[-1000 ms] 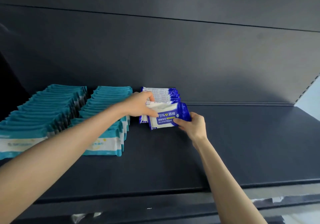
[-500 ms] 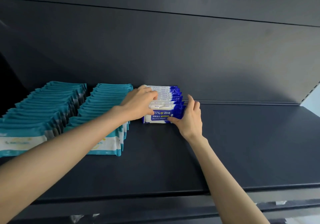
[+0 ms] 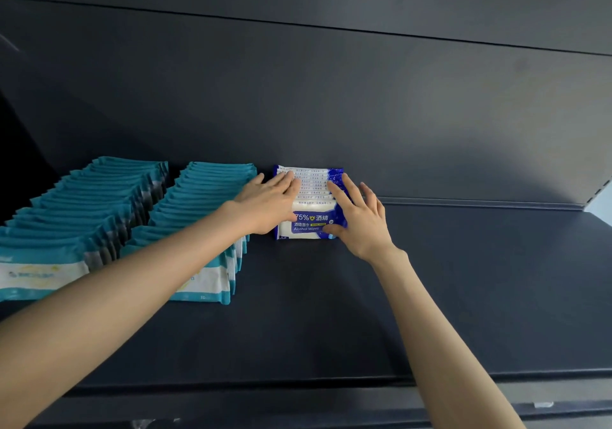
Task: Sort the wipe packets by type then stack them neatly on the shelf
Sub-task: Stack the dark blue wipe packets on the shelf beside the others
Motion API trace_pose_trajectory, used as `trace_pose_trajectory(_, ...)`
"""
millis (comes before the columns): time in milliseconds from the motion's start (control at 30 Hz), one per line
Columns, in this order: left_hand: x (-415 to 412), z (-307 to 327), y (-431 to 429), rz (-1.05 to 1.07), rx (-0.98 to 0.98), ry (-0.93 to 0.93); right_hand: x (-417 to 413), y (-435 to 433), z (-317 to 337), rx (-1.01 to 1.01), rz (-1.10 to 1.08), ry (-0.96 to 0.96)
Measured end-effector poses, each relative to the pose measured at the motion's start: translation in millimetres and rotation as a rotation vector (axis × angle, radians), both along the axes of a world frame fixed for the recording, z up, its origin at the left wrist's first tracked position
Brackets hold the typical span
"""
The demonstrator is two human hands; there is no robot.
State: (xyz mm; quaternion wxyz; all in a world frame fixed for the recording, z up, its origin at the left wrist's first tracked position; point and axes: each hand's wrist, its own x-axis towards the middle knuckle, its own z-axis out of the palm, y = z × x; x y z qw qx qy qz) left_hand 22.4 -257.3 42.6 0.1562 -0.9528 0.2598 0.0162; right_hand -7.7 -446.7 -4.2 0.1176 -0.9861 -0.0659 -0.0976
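Two hands are on one row. The blue alcohol-wipe packets [image 3: 313,193] stand on edge in a short row on the dark shelf [image 3: 463,282], and the row runs back towards the rear panel [image 3: 331,97]. The front packet [image 3: 306,223] faces the camera, with "75%" and "Alcohol Wipes" legible on its label.

Left hand [image 3: 268,206]: the fingers [image 3: 288,181] are straight and close together, laid flat across the top edges of the row's left half. They grasp nothing and are extended on the packets. The packets lie directly under the fingertips and to their right. The row's left end is hidden behind the palm.

Right hand [image 3: 362,223]: the fingers [image 3: 341,196] are straight and slightly spread, lying along the right end of the row, with the index finger over the upper right corners. The thumb [image 3: 331,228] touches the lower right corner of the front packet. No finger curls round a packet, and the hand lies flat against the stack. The row sits just left of these fingers, bracketed between the two hands.

The inner teal row [image 3: 198,203] lies just left of the left fingers, and the left forearm crosses over its front end. The outer teal row [image 3: 82,210] lies further left, well apart from both hands. The packets in both teal rows lean back in overlapping order.
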Motion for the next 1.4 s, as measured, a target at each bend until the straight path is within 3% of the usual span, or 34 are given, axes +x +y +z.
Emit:
trace_pose_trajectory(567,0.9,3.8,-1.1,0.033,0.041,0.098,0.8,6.5,2.2,-0.079,-0.041,0.041)
trace_pose_trajectory(800,-3.9,6.7,2.5,0.038,-0.047,0.133,-8.1,8.0,9.8,-0.073,-0.049,0.040)
trace_pose_trajectory(1000,-13.4,9.0,7.9,-0.008,-0.239,0.026,-26.8,11.5,17.9,0.095,-0.079,0.012)
trace_pose_trajectory(1300,-65.1,12.7,-23.0,-0.261,-0.705,-0.264,-105.4,-11.7,36.6,0.242,-0.209,-0.291)
trace_pose_trajectory(1400,-95.5,8.3,-46.7,-0.354,-0.824,-0.284,-147.8,-27.6,32.4,0.263,-0.289,-0.404)
